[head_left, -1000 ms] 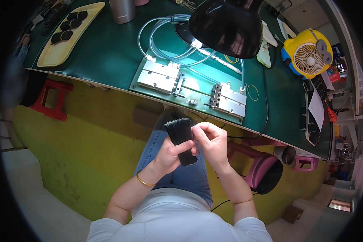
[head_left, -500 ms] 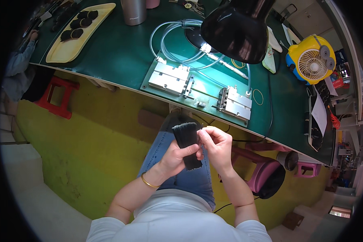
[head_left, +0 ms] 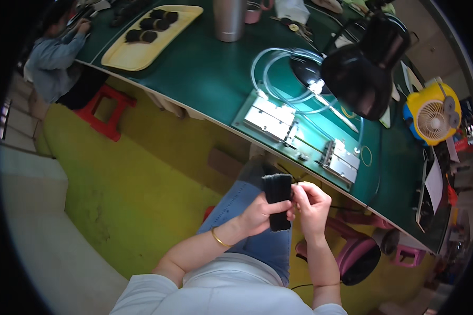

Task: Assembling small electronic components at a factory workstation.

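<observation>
Above the person's lap (head_left: 270, 257), the grip of the left hand (head_left: 259, 214) is closed around a black bundle (head_left: 277, 190). Just right of it, the right hand (head_left: 313, 206) pinches thumb and forefinger together; I cannot tell whether anything thin sits between them. Farther off, two silver metal blocks (head_left: 269, 116) sit on the green surface (head_left: 194, 79). Beyond them come looped clear tubing (head_left: 289, 51) and a black lamp (head_left: 360, 79); to the far left, a yellow tray (head_left: 121, 59) bears dark bundles (head_left: 155, 24).

The black bundle (head_left: 277, 189) looked matt, with rough ends; the lamp shade (head_left: 355, 79) was glossy, the tall cup (head_left: 229, 21) smooth metal.
</observation>
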{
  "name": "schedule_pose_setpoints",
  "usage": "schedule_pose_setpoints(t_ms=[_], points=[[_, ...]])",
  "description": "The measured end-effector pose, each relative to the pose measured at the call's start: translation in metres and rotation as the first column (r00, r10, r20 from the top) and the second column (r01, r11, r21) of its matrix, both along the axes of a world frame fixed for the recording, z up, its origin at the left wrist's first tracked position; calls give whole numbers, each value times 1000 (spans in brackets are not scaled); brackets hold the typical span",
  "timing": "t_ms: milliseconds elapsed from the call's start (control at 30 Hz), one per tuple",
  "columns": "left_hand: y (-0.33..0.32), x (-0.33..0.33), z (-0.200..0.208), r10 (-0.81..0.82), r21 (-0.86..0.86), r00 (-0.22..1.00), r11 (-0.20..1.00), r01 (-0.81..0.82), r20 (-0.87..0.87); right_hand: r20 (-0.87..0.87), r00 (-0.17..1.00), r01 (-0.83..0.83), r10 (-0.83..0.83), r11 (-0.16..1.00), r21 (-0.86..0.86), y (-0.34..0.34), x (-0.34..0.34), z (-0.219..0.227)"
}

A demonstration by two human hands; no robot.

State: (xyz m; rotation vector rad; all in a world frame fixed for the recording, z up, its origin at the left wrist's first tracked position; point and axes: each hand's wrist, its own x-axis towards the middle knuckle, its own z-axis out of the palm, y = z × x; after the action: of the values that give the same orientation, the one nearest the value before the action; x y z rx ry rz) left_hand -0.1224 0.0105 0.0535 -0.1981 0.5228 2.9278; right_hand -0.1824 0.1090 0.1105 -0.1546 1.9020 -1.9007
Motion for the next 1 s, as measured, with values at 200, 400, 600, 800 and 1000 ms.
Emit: schedule_pose_setpoints(t_ms=[200,400,600,800,1000], points=[[-4,5,6,2,-74,1000,997,0,28,14,1000,-5,5,1000,-17,-1,3,-1],[-3,5,-4,-13,-2,1000,1000,13,-9,-4,1000,6,-6,1000,10,-5,6,4],[-3,6,-3,-11,-2,1000,1000,11,-11,-5,1000,4,-4,1000,3,-5,6,3],[-1,6,2,-10,-41,999,999,11,33,-37,999,-11,11,1000,-14,0,6,-4],[-3,6,4,-5,-49,999,999,7,44,-27,999,17,-19,999,-46,1,6,-8]])
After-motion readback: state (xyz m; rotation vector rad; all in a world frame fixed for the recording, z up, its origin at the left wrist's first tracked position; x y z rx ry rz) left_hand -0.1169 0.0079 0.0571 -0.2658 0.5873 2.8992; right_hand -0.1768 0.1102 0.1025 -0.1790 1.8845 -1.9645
